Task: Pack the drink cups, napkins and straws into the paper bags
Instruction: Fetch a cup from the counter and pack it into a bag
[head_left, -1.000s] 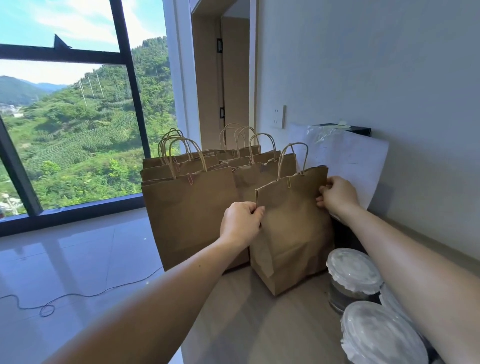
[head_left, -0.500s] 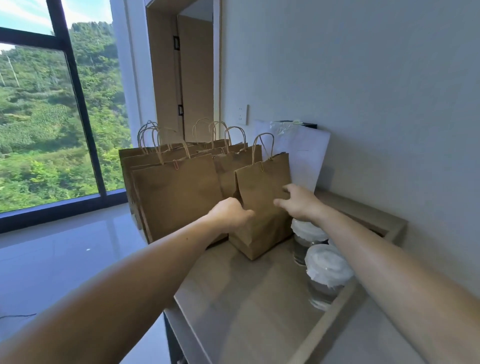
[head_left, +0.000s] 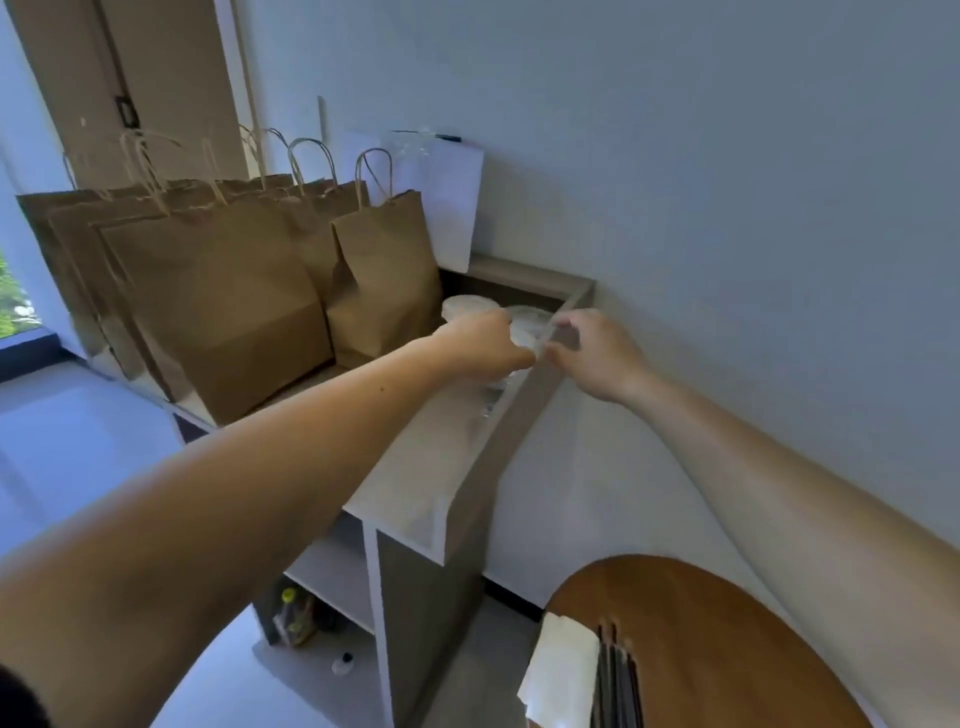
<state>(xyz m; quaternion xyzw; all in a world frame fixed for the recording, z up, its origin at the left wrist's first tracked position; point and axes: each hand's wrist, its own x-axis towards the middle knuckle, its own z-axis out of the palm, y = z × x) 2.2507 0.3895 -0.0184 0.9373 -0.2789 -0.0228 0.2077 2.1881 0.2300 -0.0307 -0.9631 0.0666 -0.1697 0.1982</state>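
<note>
Frame centre: left hand (head_left: 488, 345) and right hand (head_left: 597, 358) at lidded drink cups (head_left: 467, 306) on worktop (head_left: 415, 467); grip blurred. Paper bags (head_left: 234, 291) left. Napkins (head_left: 563, 660), straws (head_left: 618, 675) lower right.

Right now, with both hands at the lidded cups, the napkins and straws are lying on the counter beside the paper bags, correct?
No. The head view shows the napkins and straws on the round wooden table, not on the counter beside the paper bags. The left hand and right hand are at the lidded cups, as you say.
</note>
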